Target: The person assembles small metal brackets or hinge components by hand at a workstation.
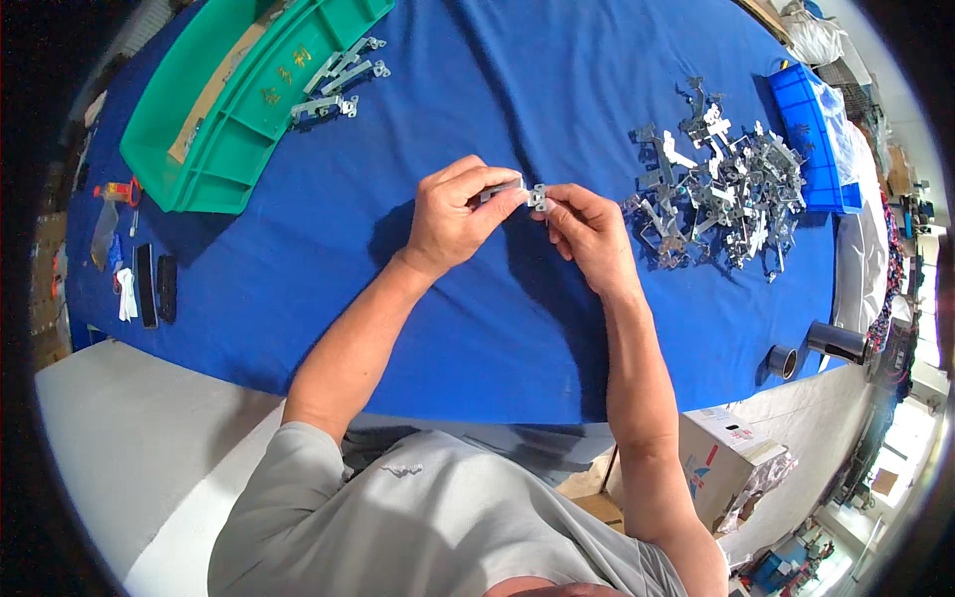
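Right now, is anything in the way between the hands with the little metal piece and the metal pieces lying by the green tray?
Nothing visible is. The left hand and right hand pinch a small metal piece above the blue cloth. Only bare cloth lies between it and the finished pieces beside the green tray.

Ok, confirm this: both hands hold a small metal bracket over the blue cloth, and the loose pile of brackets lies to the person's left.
Not quite. The pile of brackets lies to the person's right, beside the blue bin, as the head view shows. Both hands, left hand and right hand, do hold a small metal bracket over the blue cloth.
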The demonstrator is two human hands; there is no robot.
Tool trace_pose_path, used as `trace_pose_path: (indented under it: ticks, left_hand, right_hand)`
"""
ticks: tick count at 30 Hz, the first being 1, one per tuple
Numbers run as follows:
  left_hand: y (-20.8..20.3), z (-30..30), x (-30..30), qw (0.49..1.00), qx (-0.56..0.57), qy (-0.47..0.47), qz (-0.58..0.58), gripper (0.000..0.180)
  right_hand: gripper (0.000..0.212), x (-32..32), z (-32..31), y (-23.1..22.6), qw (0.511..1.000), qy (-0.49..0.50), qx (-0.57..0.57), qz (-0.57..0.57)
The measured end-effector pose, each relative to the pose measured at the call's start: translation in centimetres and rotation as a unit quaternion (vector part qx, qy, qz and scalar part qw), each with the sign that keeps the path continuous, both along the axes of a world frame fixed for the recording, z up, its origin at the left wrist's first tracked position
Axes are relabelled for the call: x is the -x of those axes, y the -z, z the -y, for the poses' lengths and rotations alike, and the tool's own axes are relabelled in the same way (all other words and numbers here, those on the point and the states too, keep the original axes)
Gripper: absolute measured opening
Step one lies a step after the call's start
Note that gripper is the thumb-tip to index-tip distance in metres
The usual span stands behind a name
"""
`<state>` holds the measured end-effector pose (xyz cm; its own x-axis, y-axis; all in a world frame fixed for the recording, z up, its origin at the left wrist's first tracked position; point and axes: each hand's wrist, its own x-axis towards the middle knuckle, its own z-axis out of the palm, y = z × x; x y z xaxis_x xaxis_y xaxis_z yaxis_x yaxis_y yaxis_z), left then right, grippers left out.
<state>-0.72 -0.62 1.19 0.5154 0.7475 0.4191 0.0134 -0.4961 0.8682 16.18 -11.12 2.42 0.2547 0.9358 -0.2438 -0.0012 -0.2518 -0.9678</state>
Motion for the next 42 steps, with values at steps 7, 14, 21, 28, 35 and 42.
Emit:
trace_pose_path:
  ticks: [7, 14, 21, 28, 35, 42]
  left_hand:
    - [-0.1, -0.2, 0.1, 0.999, 0.017, 0.035, -0.022, 0.015]
    - [0.1, -0.1, -0.1, 0.998, -0.005, 0.052, -0.024, 0.013]
    - [0.3, 0.0, -0.1, 0.998, -0.032, 0.047, -0.028, 0.014]
    - [0.1, -0.1, -0.1, 1.0, -0.005, -0.008, 0.012, 0.016]
    - [0.0, -0.3, 0.0, 1.0, 0.013, 0.013, 0.005, 0.015]
    - [0.1, -0.2, 0.1, 0.999, 0.023, 0.026, -0.012, 0.014]
  right_hand:
    - [0.019, -0.2, 0.0, 0.2, 0.999, -0.013, -0.013, 0.041]
    - [0.02, -0.3, -0.3, 0.4, 0.991, 0.007, -0.045, -0.122]
    - [0.016, 0.2, -0.5, 0.1, 0.983, 0.127, -0.122, -0.051]
    - [0.017, -0.2, 0.1, -0.3, 1.0, 0.002, 0.001, -0.007]
    - [0.017, -0.1, 0.0, 0.0, 1.0, 0.004, -0.007, 0.004]
    - [0.016, -0.1, 0.0, 0.2, 0.999, -0.016, -0.011, 0.031]
